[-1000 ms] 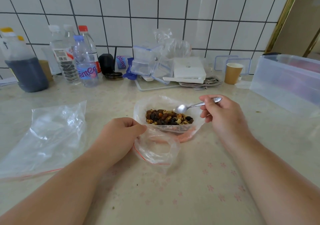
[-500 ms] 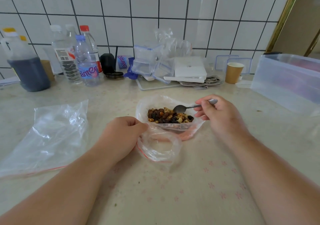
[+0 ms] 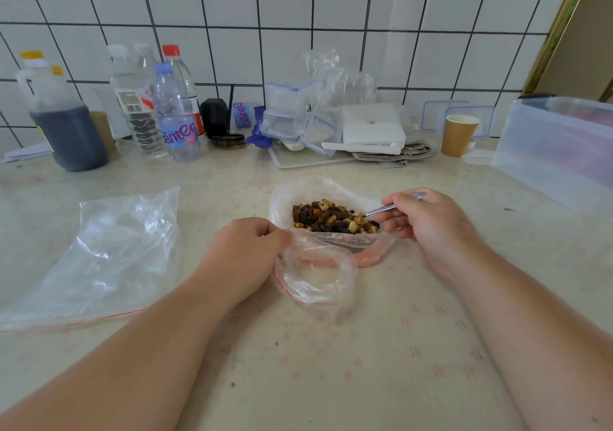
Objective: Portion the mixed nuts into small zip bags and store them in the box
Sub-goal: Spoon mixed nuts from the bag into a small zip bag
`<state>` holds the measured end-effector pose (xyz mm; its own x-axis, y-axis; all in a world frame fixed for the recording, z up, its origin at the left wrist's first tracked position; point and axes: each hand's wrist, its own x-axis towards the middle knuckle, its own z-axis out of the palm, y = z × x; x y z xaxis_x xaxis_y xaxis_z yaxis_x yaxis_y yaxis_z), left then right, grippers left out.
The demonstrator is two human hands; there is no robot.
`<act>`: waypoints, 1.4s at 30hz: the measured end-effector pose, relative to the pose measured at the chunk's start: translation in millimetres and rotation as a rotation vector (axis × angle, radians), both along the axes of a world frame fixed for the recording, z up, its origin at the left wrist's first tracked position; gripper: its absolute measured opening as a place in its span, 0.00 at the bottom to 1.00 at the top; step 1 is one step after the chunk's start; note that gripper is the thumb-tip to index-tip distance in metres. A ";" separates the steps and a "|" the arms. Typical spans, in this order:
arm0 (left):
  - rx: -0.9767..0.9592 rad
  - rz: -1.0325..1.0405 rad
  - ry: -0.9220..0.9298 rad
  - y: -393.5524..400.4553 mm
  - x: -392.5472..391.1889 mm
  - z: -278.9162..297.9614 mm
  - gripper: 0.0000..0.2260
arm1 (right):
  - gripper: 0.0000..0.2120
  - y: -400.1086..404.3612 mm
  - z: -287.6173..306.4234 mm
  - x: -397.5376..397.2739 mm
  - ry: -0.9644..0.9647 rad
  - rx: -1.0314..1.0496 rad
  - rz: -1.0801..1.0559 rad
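Note:
Mixed nuts (image 3: 333, 217) lie in an open clear bag (image 3: 292, 195) at the counter's middle. My right hand (image 3: 428, 228) grips a metal spoon (image 3: 381, 211) whose bowl is dug into the right side of the nuts. Just in front, a small zip bag (image 3: 315, 275) with a red seal line stands open, and my left hand (image 3: 245, 255) pinches its left rim. A large translucent storage box (image 3: 560, 152) sits at the far right.
A large empty clear bag (image 3: 99, 255) lies flat at left. Along the tiled wall stand a dark-liquid jug (image 3: 66, 125), water bottles (image 3: 175, 115), stacked clear containers (image 3: 295, 112), a white box (image 3: 371, 129) and a paper cup (image 3: 459, 134).
My right hand has dropped and moved left, pushing the spoon's bowl from above the nuts down into them. My left hand keeps holding the small bag's rim.

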<state>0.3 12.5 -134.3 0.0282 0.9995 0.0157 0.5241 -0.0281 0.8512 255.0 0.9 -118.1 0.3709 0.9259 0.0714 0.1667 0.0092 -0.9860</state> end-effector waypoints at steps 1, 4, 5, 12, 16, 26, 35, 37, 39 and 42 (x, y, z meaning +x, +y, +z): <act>0.000 -0.004 0.003 0.5 0.1 -0.5 0.08 | 0.08 1.5 -2.0 -0.1 0.037 -0.017 0.004; -0.007 -0.005 -0.005 1.6 -0.2 -1.3 0.09 | 0.08 5.5 -5.3 -1.0 0.155 -0.041 -0.056; -0.014 -0.004 -0.013 1.8 -0.3 -0.8 0.09 | 0.08 6.5 -5.4 -1.4 0.191 -0.033 -0.081; -0.066 0.010 -0.087 2.0 -3.7 1.5 0.13 | 0.08 3.6 -0.8 0.1 0.359 0.034 -0.106; -0.039 0.004 -0.070 -0.5 -3.7 0.7 0.10 | 0.08 -2.1 4.6 -0.8 0.409 0.028 -0.068; 0.016 0.023 -0.011 -4.4 -1.2 -1.5 0.12 | 0.11 -26.1 20.2 -16.0 0.416 0.054 0.221; 0.053 -0.003 0.016 -7.4 -1.1 -0.4 0.11 | 0.09 -41.2 16.5 -21.3 -0.146 0.212 0.474; 0.048 -0.014 0.005 -7.1 -0.7 -0.1 0.10 | 0.08 -41.2 15.4 -20.3 -0.211 0.212 0.464; 0.042 -0.024 -0.014 -7.2 -0.9 -0.2 0.09 | 0.08 -41.4 15.2 -18.3 -0.236 0.222 0.475; 0.038 -0.027 -0.031 -7.5 -2.0 -0.7 0.07 | 0.09 -39.7 16.3 -14.4 -0.152 0.303 0.439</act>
